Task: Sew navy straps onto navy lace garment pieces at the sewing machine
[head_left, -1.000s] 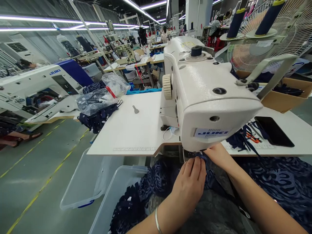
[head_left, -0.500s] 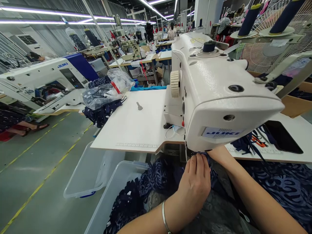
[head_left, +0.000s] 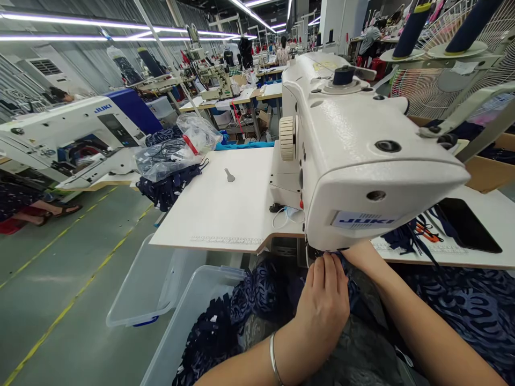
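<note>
L hand (head_left: 324, 303), fingers bent, touches navy fabric (head_left: 354, 289) under sewing mach. (head_left: 378, 155); R hand (head_left: 356, 253) mostly hidden; can't tell either grip.

Left hand up closer beneath the JUKI sewing machine (head_left: 382, 161), view swung left.
Compared with a second ago, the left hand's (head_left: 322, 311) fingers sit nearer the machine's underside, with less navy fabric (head_left: 354, 292) showing between them and the machine, and the silver bracelet (head_left: 274, 358) is closer to it too. The machine now stands farther right in view; to its right, the frame cuts off more of the cardboard box (head_left: 486, 174) and the top of the farther thread cone (head_left: 475, 27).
</note>
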The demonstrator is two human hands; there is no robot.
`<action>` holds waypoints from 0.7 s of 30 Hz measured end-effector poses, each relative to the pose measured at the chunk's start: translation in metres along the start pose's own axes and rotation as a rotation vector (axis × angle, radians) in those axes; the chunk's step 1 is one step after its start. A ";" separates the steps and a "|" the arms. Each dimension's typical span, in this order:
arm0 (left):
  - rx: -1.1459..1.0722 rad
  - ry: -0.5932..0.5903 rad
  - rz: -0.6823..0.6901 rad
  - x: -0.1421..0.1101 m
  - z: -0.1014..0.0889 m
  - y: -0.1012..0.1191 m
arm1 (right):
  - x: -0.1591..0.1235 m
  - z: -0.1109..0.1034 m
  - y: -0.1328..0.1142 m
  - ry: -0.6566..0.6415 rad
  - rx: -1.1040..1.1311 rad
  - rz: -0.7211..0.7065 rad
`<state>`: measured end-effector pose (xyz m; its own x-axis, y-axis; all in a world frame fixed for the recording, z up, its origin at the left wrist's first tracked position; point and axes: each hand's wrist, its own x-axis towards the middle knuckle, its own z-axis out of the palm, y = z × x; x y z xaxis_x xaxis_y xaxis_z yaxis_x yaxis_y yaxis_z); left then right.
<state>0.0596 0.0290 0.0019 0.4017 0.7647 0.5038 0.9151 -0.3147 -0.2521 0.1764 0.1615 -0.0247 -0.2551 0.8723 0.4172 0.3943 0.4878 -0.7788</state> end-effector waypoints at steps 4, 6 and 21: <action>0.026 -0.015 0.003 -0.001 0.002 0.003 | -0.001 -0.002 0.001 0.000 -0.041 -0.012; 0.029 -0.006 -0.002 -0.001 0.003 0.005 | -0.002 -0.003 0.003 0.000 -0.066 -0.014; -0.034 -0.048 -0.072 -0.002 -0.001 -0.002 | -0.005 0.007 0.016 0.013 -0.118 -0.015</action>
<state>0.0573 0.0279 0.0020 0.3335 0.8121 0.4789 0.9425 -0.2760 -0.1884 0.1781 0.1651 -0.0427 -0.2505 0.8648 0.4351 0.4916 0.5008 -0.7124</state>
